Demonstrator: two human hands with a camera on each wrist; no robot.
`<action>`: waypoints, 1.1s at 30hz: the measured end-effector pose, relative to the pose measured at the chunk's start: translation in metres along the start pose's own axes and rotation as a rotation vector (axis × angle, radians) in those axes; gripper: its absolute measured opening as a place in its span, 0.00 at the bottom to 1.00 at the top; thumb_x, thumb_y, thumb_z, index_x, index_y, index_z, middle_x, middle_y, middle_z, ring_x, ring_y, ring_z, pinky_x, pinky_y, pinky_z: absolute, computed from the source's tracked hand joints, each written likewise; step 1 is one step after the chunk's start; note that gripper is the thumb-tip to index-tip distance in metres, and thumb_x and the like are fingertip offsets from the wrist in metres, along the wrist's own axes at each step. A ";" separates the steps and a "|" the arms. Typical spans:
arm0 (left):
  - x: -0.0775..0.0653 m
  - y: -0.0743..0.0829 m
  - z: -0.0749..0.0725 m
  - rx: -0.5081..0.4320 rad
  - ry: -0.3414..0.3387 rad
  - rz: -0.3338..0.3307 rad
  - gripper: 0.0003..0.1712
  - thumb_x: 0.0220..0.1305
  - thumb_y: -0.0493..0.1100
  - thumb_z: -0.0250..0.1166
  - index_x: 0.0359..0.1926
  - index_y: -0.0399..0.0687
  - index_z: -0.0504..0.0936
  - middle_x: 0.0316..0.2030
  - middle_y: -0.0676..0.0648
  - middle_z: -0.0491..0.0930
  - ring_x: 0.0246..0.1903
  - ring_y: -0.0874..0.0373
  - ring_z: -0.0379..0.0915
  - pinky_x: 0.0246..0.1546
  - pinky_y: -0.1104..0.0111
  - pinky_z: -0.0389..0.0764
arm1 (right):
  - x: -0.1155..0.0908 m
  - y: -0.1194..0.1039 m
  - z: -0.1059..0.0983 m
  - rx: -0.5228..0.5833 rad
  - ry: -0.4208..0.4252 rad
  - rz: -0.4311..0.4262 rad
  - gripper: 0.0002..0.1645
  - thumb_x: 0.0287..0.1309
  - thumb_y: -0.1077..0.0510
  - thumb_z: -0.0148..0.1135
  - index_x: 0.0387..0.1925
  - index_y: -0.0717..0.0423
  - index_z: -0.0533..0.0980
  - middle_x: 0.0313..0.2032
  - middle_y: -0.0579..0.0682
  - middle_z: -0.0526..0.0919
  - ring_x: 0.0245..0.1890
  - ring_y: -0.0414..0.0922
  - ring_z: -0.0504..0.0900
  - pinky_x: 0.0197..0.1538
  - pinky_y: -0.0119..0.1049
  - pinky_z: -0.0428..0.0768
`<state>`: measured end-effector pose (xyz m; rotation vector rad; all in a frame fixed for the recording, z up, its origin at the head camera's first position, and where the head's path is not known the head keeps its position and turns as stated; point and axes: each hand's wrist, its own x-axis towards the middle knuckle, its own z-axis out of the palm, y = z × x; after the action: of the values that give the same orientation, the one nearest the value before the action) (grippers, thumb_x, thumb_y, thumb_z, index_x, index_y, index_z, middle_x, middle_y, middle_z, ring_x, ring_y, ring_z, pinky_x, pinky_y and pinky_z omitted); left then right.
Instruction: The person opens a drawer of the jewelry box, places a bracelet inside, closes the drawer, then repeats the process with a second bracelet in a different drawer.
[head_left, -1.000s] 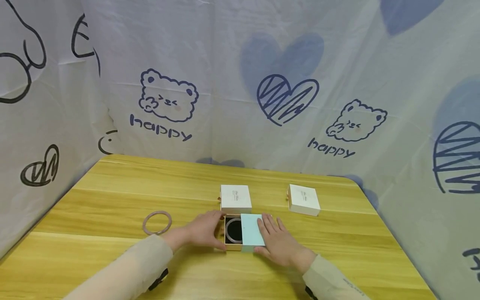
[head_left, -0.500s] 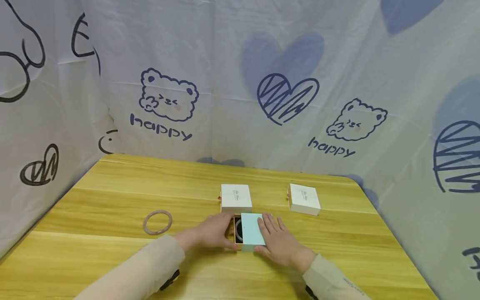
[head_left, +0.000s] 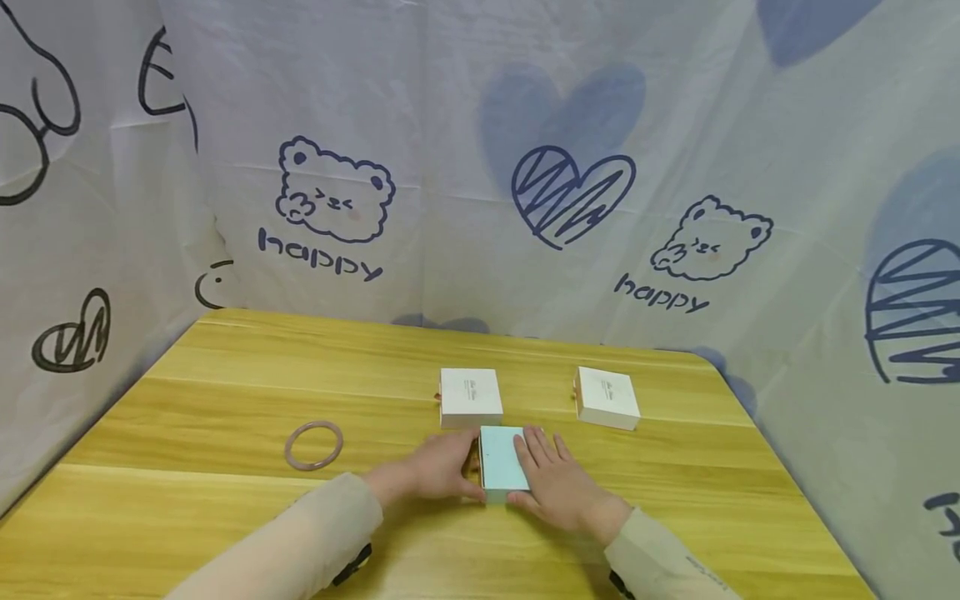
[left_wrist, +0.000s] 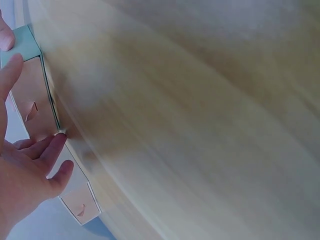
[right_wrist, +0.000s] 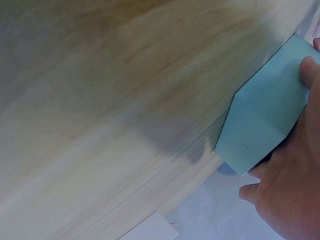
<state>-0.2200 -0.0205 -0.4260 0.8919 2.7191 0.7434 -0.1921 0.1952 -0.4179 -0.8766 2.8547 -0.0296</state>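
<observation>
A mint-green drawer-style jewelry box lies on the table, its sleeve almost fully over the drawer. My left hand spans the box's left end, thumb at the near corner and fingers at the far corner. In the left wrist view the pinkish drawer front with its small ribbon tab shows between thumb and fingers. My right hand rests on the box's right part with fingers straight and spread; its thumb touches the near side. The drawer's contents are hidden. A pale mauve bangle lies off to the left.
Two white drawer boxes stand farther back: one white box directly behind the mint box, another white box to the right. A printed cloth hangs behind and beside the wooden table.
My left hand has moved right, sliding the drawer into the mint sleeve. The bangle and black lining visible inside it are covered now. My right hand has stayed in place.
</observation>
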 end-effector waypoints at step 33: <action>-0.025 -0.030 -0.028 0.104 0.080 0.007 0.17 0.59 0.46 0.62 0.48 0.44 0.78 0.47 0.44 0.80 0.51 0.46 0.74 0.54 0.48 0.70 | 0.017 0.033 -0.019 -0.096 0.030 0.100 0.43 0.58 0.43 0.54 0.65 0.67 0.59 0.67 0.66 0.60 0.67 0.60 0.61 0.67 0.59 0.57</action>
<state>-0.2242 -0.0679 -0.4171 0.9129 2.8499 0.6574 -0.2269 0.2122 -0.4032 -0.7550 2.9451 0.1083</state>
